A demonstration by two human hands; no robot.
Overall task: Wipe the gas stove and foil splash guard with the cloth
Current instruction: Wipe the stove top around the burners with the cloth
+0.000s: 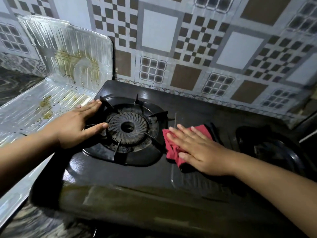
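A black gas stove (120, 177) fills the middle of the view, with its left burner (127, 127) and pan support in front of me. My right hand (197, 148) lies flat, fingers spread, pressing a red cloth (173, 148) onto the stove top between the two burners. My left hand (77, 124) rests flat on the stove's left edge, fingers apart, thumb touching the burner ring. The foil splash guard (68, 54) stands at the left, one panel upright and one lying flat, both with yellow-brown grease stains.
A second burner (271, 146) sits at the right, partly dark. A patterned tiled wall (188, 48) rises directly behind the stove. A dark marbled countertop (13, 83) shows at the far left and below the stove's front.
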